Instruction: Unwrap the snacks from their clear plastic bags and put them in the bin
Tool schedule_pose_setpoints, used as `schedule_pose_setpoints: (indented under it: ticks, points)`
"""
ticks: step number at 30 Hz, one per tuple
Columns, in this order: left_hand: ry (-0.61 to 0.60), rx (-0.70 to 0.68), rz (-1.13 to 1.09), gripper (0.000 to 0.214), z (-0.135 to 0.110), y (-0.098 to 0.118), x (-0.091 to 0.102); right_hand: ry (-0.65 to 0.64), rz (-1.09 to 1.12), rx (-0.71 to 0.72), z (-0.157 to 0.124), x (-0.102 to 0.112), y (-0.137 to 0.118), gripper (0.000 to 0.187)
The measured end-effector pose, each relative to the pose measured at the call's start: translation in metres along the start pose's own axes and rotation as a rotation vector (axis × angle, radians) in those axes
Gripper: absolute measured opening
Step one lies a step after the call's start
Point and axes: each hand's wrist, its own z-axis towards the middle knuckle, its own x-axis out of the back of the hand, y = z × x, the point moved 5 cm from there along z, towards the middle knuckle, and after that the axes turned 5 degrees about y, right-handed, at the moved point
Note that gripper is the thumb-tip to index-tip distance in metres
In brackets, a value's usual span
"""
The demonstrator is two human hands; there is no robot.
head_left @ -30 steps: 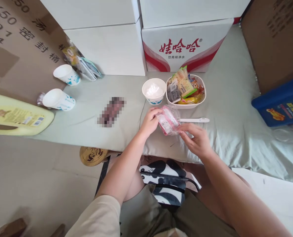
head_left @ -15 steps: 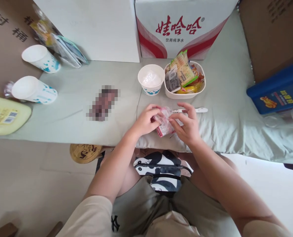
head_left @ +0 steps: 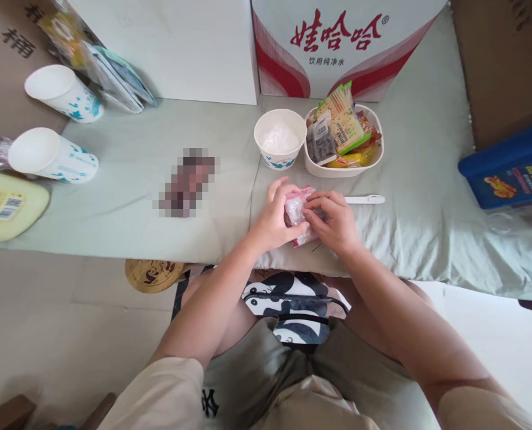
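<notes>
A small clear plastic bag with pink-red edges lies between my hands near the table's front edge. My left hand grips its left side, with thumb and fingers curved around it. On its right part, the fingers of my right hand are bunched and pinch the plastic. What the bag contains is hard to make out. Just beyond my right hand rests a white utility knife or similar slim tool, partly covered by the hand. A paper bowl with crumpled clear plastic inside stands behind the bag.
A white tub of packaged snacks stands beside the bowl. On the left are two paper cups and a pale yellow bottle. A blurred item lies left of centre. Large boxes line the back; a blue package is at right.
My left hand has opened wider around the bag's side, and my right fingers have drawn together onto it. The bag looks flatter. The view has shifted slightly.
</notes>
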Motion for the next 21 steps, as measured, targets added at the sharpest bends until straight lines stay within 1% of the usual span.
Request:
schedule_pose_setpoints:
  ticks: [1, 3, 5, 7, 9, 11, 12, 13, 15, 16, 18, 21]
  points:
    - [0.037, 0.034, -0.015, 0.064, 0.000, -0.002, -0.001, 0.002, -0.009, -0.013, -0.001, 0.000, 0.001, 0.008]
    - [0.072, 0.106, -0.090, 0.066, 0.001, -0.005, -0.001, 0.034, -0.025, -0.026, -0.003, 0.004, 0.003, 0.010]
    - [0.068, 0.168, -0.208, 0.067, 0.002, -0.008, 0.000, 0.093, -0.035, -0.038, -0.005, 0.010, 0.007, 0.024]
    - [0.031, 0.225, -0.330, 0.069, 0.004, -0.010, 0.003, 0.120, -0.015, -0.055, -0.008, 0.014, 0.012, 0.043]
    - [-0.035, 0.273, -0.420, 0.071, 0.006, -0.010, 0.006, 0.080, 0.066, -0.082, -0.010, 0.015, 0.017, 0.065]
    - [-0.119, 0.305, -0.459, 0.072, 0.006, -0.006, 0.008, -0.021, 0.200, -0.124, -0.013, 0.013, 0.021, 0.080]
    - [-0.168, 0.314, -0.468, 0.074, 0.005, -0.004, 0.009, -0.086, 0.268, -0.153, -0.014, 0.011, 0.021, 0.082]
    - [-0.221, 0.319, -0.474, 0.076, 0.005, -0.001, 0.008, -0.151, 0.324, -0.185, -0.015, 0.009, 0.021, 0.079]
    - [-0.314, 0.321, -0.482, 0.080, 0.003, 0.004, 0.007, -0.257, 0.395, -0.245, -0.017, 0.006, 0.020, 0.070]
    - [-0.342, 0.319, -0.485, 0.082, 0.002, 0.005, 0.006, -0.288, 0.410, -0.264, -0.018, 0.006, 0.019, 0.067]
    - [-0.326, 0.310, -0.479, 0.083, 0.003, 0.004, 0.007, -0.320, 0.410, -0.288, -0.018, 0.007, 0.017, 0.067]
    - [-0.191, 0.283, -0.435, 0.083, 0.007, -0.004, 0.010, -0.356, 0.407, -0.347, -0.017, 0.005, 0.016, 0.070]
